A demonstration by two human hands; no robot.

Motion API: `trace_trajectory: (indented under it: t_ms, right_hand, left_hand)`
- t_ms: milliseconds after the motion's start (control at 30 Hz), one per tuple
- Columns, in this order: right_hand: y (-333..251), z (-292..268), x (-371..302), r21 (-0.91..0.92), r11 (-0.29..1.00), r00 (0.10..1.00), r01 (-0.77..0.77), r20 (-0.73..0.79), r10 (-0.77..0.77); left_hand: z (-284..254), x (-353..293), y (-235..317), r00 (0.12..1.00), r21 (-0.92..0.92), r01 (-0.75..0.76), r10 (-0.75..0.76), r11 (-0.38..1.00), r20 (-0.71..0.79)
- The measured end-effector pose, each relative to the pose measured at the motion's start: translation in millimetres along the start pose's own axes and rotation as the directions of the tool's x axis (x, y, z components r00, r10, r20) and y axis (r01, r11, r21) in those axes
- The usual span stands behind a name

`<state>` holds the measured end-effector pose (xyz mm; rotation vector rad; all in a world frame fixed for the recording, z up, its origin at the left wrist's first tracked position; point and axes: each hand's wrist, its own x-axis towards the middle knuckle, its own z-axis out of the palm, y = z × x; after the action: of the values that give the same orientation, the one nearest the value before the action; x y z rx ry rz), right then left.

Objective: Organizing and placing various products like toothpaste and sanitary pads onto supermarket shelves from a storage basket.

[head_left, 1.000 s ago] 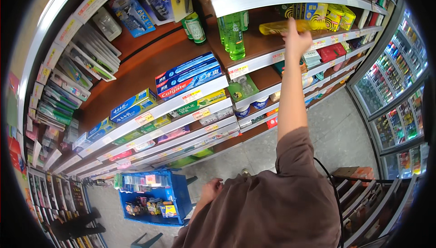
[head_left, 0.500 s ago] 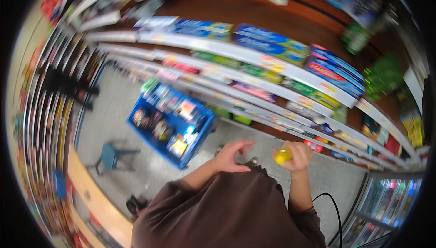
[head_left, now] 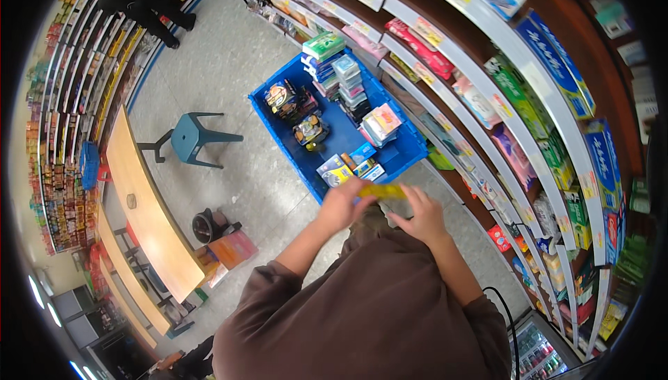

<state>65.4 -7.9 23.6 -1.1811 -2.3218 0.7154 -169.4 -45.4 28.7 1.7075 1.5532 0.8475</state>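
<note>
A yellow, elongated thing [head_left: 385,191], blurred and too indistinct for me to name its kind, spans the space between my two hands. My left hand [head_left: 341,206] is closed around its left end. My right hand [head_left: 423,217] is at its other end, thumb spread away from the fingers, the fingertips at or just touching it. Just beyond my hands, a blue crate [head_left: 282,133] stands on the floor. It holds stacked small boxes [head_left: 348,79], round black-and-gold packs [head_left: 309,129], a pale stack [head_left: 381,124], and yellow-and-white boxes [head_left: 335,171] nearest my left hand.
Store shelves [head_left: 480,95] with boxed goods run along the right. A teal stool [head_left: 191,138] and a long wooden counter [head_left: 149,220] stand on the left, with a dark bin [head_left: 207,227] and an orange box [head_left: 233,248] beside them. A person in black [head_left: 136,1] bends at the far-left shelves.
The yellow thing has gone from my right hand's grip to between both hands, with my left hand now closed on it. My view has turned toward the crate and counter.
</note>
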Motion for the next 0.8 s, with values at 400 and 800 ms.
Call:
trace_trajectory:
  t_ms: [400, 800]
  right_hand:
    - [19.4, 19.6, -10.2, 0.031, 0.905, 0.905, -0.424, 0.057, 0.422]
    - [20.9, 22.0, -30.5, 0.024, 0.842, 0.842, -0.538, 0.051, 0.537]
  left_hand:
    - [-22.4, 53.9, -256.2, 0.924, 0.457, 0.375, -0.367, 0.807, -0.110]
    - [44.2, 62.6, -343.4, 0.730, 0.713, 0.502, -0.682, 0.490, -0.046]
